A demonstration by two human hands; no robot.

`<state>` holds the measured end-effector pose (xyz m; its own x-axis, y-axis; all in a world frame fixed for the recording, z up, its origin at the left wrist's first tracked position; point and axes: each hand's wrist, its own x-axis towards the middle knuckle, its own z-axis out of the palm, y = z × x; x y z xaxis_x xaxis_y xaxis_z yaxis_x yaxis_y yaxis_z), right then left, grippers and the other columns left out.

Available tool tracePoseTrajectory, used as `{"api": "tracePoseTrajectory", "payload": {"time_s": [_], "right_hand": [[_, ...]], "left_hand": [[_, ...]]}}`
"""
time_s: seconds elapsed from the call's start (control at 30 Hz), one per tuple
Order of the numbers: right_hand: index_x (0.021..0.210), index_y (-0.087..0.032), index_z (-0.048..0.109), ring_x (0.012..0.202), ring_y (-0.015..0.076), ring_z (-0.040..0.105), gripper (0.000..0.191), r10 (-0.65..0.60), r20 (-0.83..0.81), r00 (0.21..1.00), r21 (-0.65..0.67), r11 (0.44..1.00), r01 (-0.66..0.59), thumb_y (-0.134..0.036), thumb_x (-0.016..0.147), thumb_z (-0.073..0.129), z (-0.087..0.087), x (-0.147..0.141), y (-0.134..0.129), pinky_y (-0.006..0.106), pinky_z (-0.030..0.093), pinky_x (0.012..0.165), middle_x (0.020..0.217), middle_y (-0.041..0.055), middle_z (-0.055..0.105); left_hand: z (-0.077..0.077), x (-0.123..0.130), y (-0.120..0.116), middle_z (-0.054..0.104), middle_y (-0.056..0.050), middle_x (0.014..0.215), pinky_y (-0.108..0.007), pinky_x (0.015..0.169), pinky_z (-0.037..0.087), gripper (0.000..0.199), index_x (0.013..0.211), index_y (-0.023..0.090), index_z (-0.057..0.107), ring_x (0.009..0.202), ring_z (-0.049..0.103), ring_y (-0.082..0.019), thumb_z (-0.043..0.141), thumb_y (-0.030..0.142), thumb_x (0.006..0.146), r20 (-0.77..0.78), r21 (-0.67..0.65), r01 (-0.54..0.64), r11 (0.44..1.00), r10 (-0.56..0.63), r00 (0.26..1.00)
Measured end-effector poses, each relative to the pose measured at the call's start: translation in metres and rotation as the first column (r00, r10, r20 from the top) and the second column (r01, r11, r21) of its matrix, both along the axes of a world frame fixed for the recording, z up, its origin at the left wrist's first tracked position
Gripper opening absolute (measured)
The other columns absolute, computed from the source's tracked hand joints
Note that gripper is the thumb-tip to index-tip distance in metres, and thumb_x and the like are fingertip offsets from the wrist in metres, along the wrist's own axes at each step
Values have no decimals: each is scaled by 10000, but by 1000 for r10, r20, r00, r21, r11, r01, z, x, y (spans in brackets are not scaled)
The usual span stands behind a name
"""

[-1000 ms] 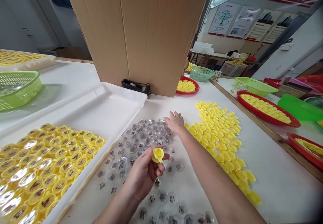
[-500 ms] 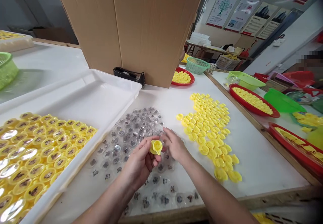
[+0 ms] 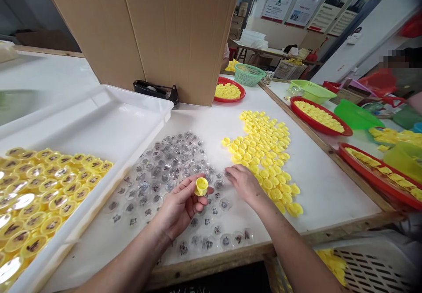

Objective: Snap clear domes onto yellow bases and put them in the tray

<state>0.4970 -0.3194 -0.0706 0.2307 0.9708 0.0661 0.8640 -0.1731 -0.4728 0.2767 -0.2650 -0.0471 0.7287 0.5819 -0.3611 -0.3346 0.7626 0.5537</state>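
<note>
A small yellow cup [image 3: 201,186] is pinched between the thumb and fingers of my left hand [image 3: 183,203], above the table. Clear round discs with dark printed figures [image 3: 158,170] lie spread under and around that hand. My right hand [image 3: 242,181] is low over the table at the right edge of the discs, its fingertips together near a disc; whether they grip anything is too small to tell. Beyond it lies a large group of yellow cups [image 3: 263,139]. At the left, a white tray [image 3: 132,156] holds rows of yellow cups with printed discs in them.
A tall cardboard sheet [image 3: 174,33] stands behind a black tape dispenser [image 3: 156,91]. Red trays of yellow pieces [image 3: 319,116] and green baskets [image 3: 249,75] sit at the back and right. A wooden strip [image 3: 296,112] edges the table. Part of a person shows behind the cardboard.
My right hand has moved away from the yellow cup, to the right and down to the discs. My left hand still holds the cup, now tilted differently. The view has shifted.
</note>
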Motion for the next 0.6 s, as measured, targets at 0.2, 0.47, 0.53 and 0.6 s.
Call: {"api": "tracePoseTrajectory", "payload": {"time_s": [0.2,0.47,0.53,0.6], "right_hand": [[777,-196,646,846,188,572,134,-8,-86,996,5,1000,8,-207,826,523,9,-3,-5,330,439,799,883,48,599],[999,-207,584,689,130,607,197,33,-696,717,-46,995,-90,-310,841,526,43,-33,-24,264,494,614,789,-13,608],[1083,-208,567,659,122,595,262,27,-790,613,-58,991,-119,-297,841,530,44,-37,-23,264,487,603,759,-18,596],[1124,-204,551,632,119,583,292,13,-817,577,-101,981,-165,-284,845,518,40,-39,-21,257,479,574,728,-22,575]], "left_hand": [[-3,2,1,667,-149,882,-159,550,516,222,1084,116,547,631,638,-117,514,167,870,-35,-3,-4,1000,4,999],[-9,2,0,654,-121,927,-169,565,520,233,1082,129,566,656,643,-123,546,183,856,0,2,13,1000,-13,1000],[-8,1,1,655,-119,914,-168,550,514,234,1080,128,568,641,639,-120,549,185,854,9,7,9,1000,-9,1000],[-8,1,2,656,-127,917,-169,542,509,232,1078,123,567,633,633,-117,545,184,855,10,5,-7,1000,7,1000]]}}
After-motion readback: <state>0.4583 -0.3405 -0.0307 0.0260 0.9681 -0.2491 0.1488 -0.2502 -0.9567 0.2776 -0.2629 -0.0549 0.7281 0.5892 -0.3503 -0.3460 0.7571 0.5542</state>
